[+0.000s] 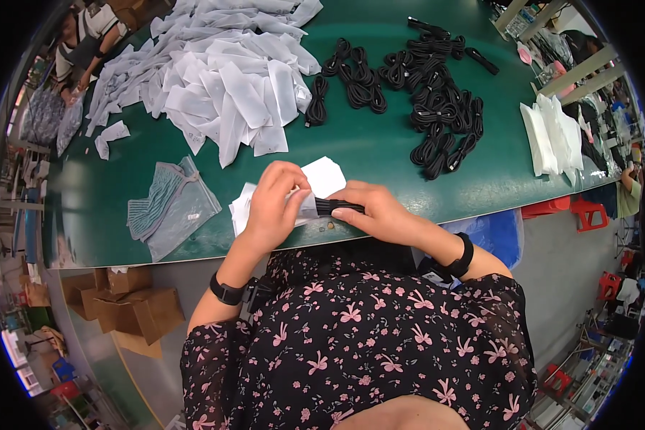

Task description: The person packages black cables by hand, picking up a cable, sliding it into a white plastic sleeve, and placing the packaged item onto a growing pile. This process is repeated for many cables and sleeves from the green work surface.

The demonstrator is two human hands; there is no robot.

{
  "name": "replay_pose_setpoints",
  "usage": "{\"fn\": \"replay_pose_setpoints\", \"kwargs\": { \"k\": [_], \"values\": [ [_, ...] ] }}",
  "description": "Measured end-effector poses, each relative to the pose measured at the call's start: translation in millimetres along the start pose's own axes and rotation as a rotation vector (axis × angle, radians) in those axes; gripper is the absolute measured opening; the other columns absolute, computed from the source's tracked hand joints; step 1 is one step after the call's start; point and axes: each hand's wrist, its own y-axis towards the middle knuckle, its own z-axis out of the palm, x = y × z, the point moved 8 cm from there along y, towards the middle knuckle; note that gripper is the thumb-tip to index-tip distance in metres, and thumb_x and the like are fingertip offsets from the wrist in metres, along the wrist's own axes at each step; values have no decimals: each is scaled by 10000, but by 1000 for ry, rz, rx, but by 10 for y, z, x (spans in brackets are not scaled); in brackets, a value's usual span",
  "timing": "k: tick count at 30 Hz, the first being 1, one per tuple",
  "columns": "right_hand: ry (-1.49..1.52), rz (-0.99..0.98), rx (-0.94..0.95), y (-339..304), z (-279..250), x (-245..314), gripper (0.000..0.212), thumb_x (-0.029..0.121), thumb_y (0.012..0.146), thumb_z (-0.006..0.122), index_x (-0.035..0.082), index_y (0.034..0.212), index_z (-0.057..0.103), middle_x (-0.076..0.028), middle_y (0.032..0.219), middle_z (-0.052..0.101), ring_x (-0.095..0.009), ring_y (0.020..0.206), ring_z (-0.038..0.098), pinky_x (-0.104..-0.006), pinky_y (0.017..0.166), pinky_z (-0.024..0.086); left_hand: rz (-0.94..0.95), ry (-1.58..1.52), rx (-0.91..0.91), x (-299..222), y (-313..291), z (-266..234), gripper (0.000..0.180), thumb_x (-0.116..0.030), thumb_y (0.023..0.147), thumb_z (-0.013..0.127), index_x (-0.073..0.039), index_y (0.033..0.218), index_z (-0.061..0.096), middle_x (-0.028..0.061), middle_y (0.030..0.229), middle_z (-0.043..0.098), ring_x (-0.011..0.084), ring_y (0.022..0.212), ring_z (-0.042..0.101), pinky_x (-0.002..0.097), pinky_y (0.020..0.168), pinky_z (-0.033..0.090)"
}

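Observation:
Near the front edge of the green table, my right hand (369, 208) is closed round a bundled black cable (327, 206). My left hand (276, 204) pinches a translucent white plastic sleeve (307, 206) at the cable's left end; the sleeve seems to cover that tip. White cards (324, 176) lie just behind and under my hands. Farther back on the right is a heap of coiled black cables (437, 107). At the back left spreads a large pile of frosted white sleeves (222, 86).
A clear zip bag (183, 222) with a striped teal cloth (154, 202) lies left of my hands. White plastic bags (552, 136) hang at the table's right edge. Cardboard boxes (132, 308) and a blue bin (491, 240) stand below the edge. Another person (89, 43) is at the far left.

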Motion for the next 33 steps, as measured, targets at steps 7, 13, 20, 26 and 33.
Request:
{"fn": "replay_pose_setpoints", "kwargs": {
  "k": [7,13,20,26,33],
  "values": [
    [-483,-473,-186,-29,-188,465,336,163,839,739,34,1124,620,-89,939,562,-266,742,579,-321,640,488,-38,37,23,31,53,-15,106,52,816,640,4,883,574,112,976,578,210,858,569,302,763,475],
    [-53,-423,-405,111,-347,480,371,123,823,754,13,1124,569,-108,1007,537,-228,726,588,-296,674,497,-65,-159,25,-48,203,-89,73,-19,872,634,-10,898,566,79,968,575,172,871,556,286,764,459],
    [-93,-281,-446,508,-606,351,343,126,865,708,64,1171,567,-134,998,541,-243,782,607,-305,702,512,-386,-786,-52,518,554,-474,135,-114,961,579,-7,1039,600,22,974,577,104,826,539,247,732,456],
    [-574,-166,-381,1131,-575,-115,289,210,887,672,78,1118,561,-181,972,565,-365,788,615,-423,711,525,-81,37,-667,316,785,-1402,226,-141,930,624,4,1102,601,30,963,601,125,784,565,260,708,464],
    [-736,32,-397,1002,-586,-445,256,176,892,612,10,1049,495,-212,957,597,-401,827,623,-475,713,511,-109,107,88,161,107,145,189,-62,820,705,-7,983,627,90,948,600,173,793,583,300,683,481]
  ]
}}
